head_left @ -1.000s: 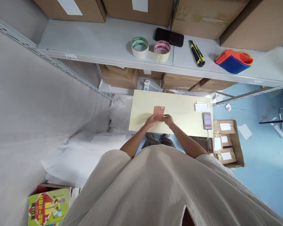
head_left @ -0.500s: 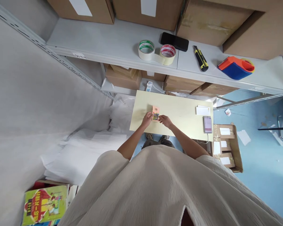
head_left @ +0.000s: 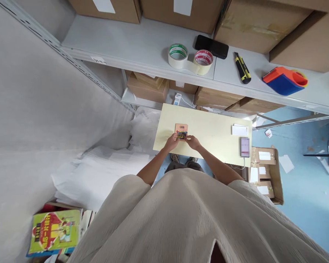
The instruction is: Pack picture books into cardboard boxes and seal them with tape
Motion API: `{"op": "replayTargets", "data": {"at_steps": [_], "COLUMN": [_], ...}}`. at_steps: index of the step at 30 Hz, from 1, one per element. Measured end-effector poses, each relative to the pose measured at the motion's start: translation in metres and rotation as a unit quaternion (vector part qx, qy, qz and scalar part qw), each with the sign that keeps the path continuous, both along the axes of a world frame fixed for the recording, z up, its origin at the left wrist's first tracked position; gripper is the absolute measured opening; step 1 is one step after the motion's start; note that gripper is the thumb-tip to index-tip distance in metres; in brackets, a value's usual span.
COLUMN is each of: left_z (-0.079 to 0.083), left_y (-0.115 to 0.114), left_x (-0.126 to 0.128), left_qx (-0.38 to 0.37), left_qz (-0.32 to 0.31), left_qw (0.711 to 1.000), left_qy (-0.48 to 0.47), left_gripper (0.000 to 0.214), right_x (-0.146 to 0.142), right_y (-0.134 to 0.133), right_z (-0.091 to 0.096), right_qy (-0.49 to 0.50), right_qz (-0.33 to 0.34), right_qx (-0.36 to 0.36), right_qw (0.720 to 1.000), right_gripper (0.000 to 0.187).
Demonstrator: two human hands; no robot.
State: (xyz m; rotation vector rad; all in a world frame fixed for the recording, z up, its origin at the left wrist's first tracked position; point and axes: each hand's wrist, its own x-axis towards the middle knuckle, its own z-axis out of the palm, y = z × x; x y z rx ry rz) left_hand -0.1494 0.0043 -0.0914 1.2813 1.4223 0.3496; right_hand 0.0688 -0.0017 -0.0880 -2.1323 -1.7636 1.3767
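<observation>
A small orange-pink booklet (head_left: 181,128) with a colourful picture on its lower half is held low over the pale yellow table. My left hand (head_left: 172,141) closes on its lower left edge, with fingertips at the picture's side. Opposite it, my right hand (head_left: 192,142) has its fingers pinched at the lower right corner. Whether the booklet rests on the tabletop or is lifted slightly, I cannot tell. The table (head_left: 205,126) extends to the right, where white cards (head_left: 239,130) and a phone (head_left: 245,147) with a cable lie.
Above the table's far side, a grey shelf (head_left: 131,38) carries tape rolls (head_left: 178,56), a black phone (head_left: 211,46), a yellow-black cutter (head_left: 242,68), a tape dispenser (head_left: 286,80) and cardboard boxes. An open carton (head_left: 276,179) stands right; white sheets (head_left: 104,171) and books (head_left: 57,232) lie left.
The booklet's visible face has become wider, turning more fully toward me. My hands have shifted slightly with it, and the whole view has moved a little.
</observation>
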Motion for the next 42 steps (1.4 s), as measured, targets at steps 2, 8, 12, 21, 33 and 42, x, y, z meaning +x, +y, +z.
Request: {"op": "replayTargets", "data": {"at_steps": [2,8,12,21,33,42], "left_z": [0.001,0.0,-0.002,-0.007,-0.015,-0.015], "left_y": [-0.011,-0.032,-0.013,0.058,0.103,0.102], "left_x": [0.0,-0.004,-0.009,-0.035,-0.041,-0.035], "left_qx": [0.029,0.107,0.102,0.094,0.053,0.041], "left_qz": [-0.071,-0.207,-0.196,-0.191,-0.21,-0.194], "left_qw": [0.996,0.964,0.965,0.939,0.914,0.916], "left_qy": [0.038,0.128,0.142,0.269,0.343,0.349], "left_gripper": [0.065,0.091,0.102,0.133,0.147,0.147], "right_x": [0.0,0.004,-0.005,-0.06,-0.105,-0.105], "right_y": [-0.012,-0.035,-0.006,0.079,0.126,0.127], "right_z": [-0.001,-0.008,-0.014,-0.021,-0.004,-0.008], "right_qy": [-0.036,-0.128,-0.126,-0.164,-0.215,-0.208], "right_qz": [0.079,0.27,0.271,0.25,0.264,0.249], "right_qx": [0.035,0.069,0.059,-0.021,-0.092,-0.078], "right_qw": [0.996,0.952,0.952,0.954,0.936,0.943], "right_gripper": [0.055,0.087,0.093,0.101,0.115,0.121]}}
